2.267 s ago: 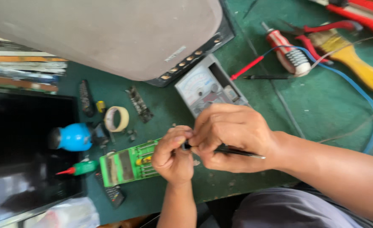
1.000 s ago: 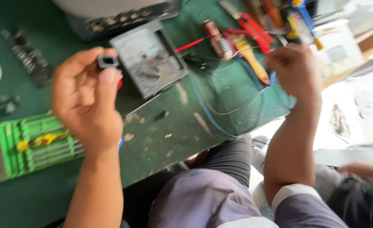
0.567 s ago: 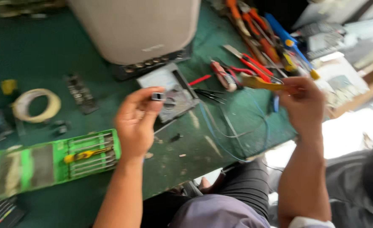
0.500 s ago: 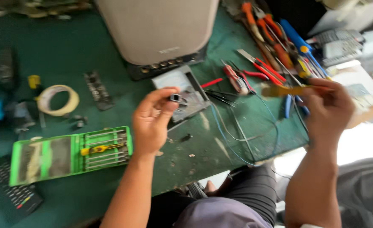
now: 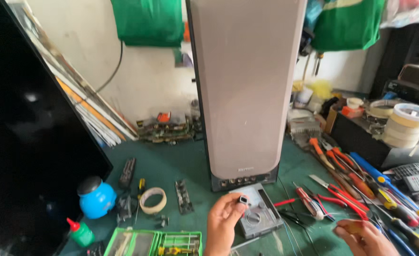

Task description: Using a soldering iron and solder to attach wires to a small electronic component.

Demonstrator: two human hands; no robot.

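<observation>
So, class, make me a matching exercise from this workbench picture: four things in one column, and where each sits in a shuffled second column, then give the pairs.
Things:
1. small black part
2. blue round container
3. roll of tape
4. tall grey speaker

Places:
A. flat on the green mat, right of the blue container
B. standing upright at the middle of the bench
C. pinched in the fingertips of the left hand
D. beside the dark screen at the left

Pairs: 1-C, 2-D, 3-A, 4-B
</observation>
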